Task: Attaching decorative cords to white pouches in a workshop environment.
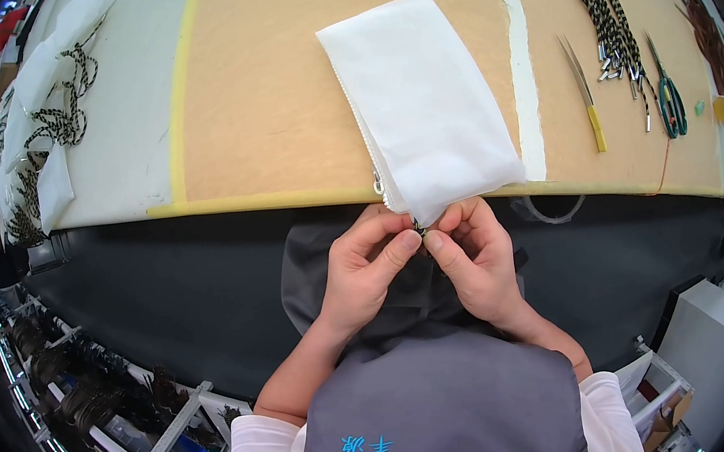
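As left hand and right hand pinch a dark piece, grip closed, oblong white pouch — soft-looking, toothed edge

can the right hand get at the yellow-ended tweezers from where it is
Probably yes: the tweezers lie near the edge of the table, with nothing seen blocking the right hand, though its fingers are busy with a small dark piece by the white pouch.

tabletop bright, evenly lit | centre sharp | edges bent | corners black
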`<state>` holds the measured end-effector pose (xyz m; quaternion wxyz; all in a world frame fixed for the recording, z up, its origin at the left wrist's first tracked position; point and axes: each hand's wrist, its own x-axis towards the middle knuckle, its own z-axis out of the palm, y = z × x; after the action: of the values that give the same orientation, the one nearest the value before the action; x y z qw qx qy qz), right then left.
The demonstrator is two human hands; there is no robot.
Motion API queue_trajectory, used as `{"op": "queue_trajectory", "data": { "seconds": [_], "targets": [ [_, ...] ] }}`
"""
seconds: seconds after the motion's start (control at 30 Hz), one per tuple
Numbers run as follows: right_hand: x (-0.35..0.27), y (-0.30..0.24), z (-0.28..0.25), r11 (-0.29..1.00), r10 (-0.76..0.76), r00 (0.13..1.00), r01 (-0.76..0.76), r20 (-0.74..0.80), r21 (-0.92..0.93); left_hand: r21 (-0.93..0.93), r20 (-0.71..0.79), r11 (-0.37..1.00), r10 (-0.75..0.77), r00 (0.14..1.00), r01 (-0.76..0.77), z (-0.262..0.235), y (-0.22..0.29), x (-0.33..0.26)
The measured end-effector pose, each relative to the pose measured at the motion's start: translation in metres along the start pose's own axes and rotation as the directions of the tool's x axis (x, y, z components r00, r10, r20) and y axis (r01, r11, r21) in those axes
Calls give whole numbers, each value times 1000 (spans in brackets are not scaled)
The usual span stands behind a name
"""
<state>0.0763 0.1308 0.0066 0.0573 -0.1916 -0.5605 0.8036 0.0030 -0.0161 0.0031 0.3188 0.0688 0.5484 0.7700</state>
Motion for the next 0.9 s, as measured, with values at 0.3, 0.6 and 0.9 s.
{"op": "queue_trajectory", "data": {
  "seconds": [0.3,0.6,0.9],
  "targets": [
    [-5,1,-4,949,-173,983,152,-54,-276,294,-67,954,-34,997,53,25,2,1],
    [-3,-6,-13,1000,19,1000,-20,7,15,-114,-79,991,-82,994,73,25,-8,-4],
    [1,-8,-19,999,44,998,-44,33,4,-270,-21,943,-209,978,195,10,-2,4]
  ]
}}
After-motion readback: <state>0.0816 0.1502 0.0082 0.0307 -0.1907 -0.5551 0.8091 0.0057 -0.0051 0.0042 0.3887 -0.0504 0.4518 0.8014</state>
